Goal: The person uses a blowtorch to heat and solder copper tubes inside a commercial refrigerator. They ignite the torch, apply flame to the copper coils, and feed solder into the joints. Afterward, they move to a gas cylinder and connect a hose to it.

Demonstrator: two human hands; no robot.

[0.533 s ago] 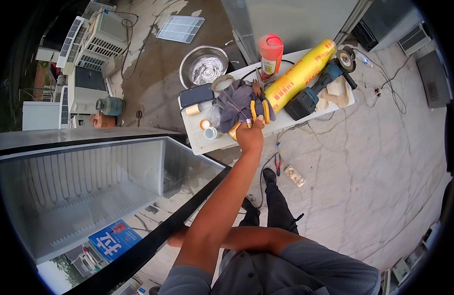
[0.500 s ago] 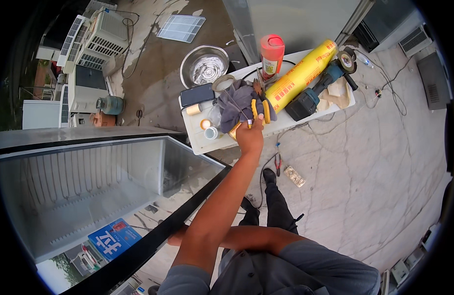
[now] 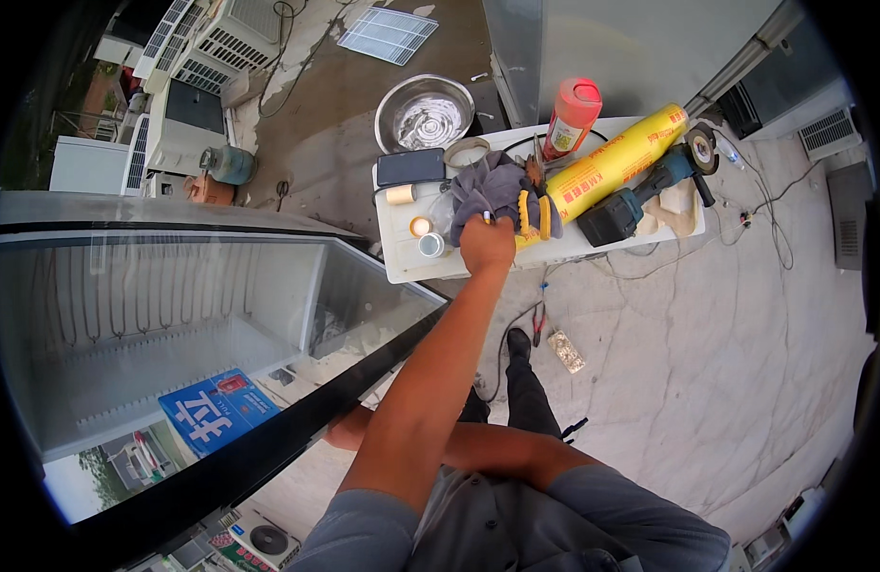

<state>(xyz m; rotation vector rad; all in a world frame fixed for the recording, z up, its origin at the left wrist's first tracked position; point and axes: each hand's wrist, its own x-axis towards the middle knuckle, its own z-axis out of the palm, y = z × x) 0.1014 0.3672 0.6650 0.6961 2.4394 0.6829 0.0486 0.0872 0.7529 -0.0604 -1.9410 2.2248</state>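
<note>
The grey cloth (image 3: 492, 191) lies bunched on the white tabletop (image 3: 398, 257), beside the yellow handles (image 3: 524, 212) of a tool. My left hand (image 3: 488, 243) is curled narrow against it, a small pale tip (image 3: 488, 217) showing at my fingers; I cannot tell whether I grip it. My right hand (image 3: 347, 429) is at the black frame (image 3: 297, 419) of the glass door, partly hidden by my left forearm, its grip unclear. Left of the cloth stands a small white jar (image 3: 430, 246), its contents unclear; past the table, the metal basin (image 3: 425, 114) shows shiny rings, perhaps only reflections. The table's near edge runs just under my left wrist; bare floor (image 3: 678, 372) opens to the right. Red print marks the yellow roll (image 3: 612, 162), a label the red can (image 3: 572, 116), and big white characters the blue sticker (image 3: 216, 410).
</note>
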